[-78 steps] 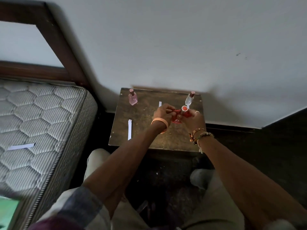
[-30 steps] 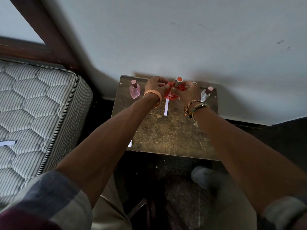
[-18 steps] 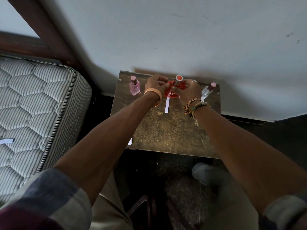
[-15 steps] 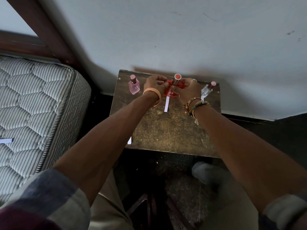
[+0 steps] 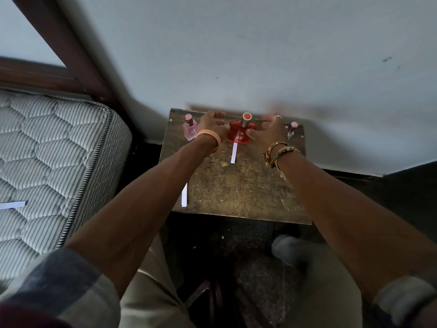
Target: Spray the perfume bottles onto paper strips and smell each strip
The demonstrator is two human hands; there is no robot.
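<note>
The red perfume bottle [image 5: 238, 133] is seen standing upright at the far edge of the small table [image 5: 236, 192], between a pink bottle [image 5: 190, 128] and a clear bottle [image 5: 291, 131], with a paper strip [image 5: 233, 153] laid just in front of it. The right hand [image 5: 269, 130] is held with relaxed, spread fingers, and only the thumb tip is laid against the bottle's side. The fingers of the left hand [image 5: 211, 125] are curled beside the other side, and it cannot be told whether the bottle is gripped by them.
</note>
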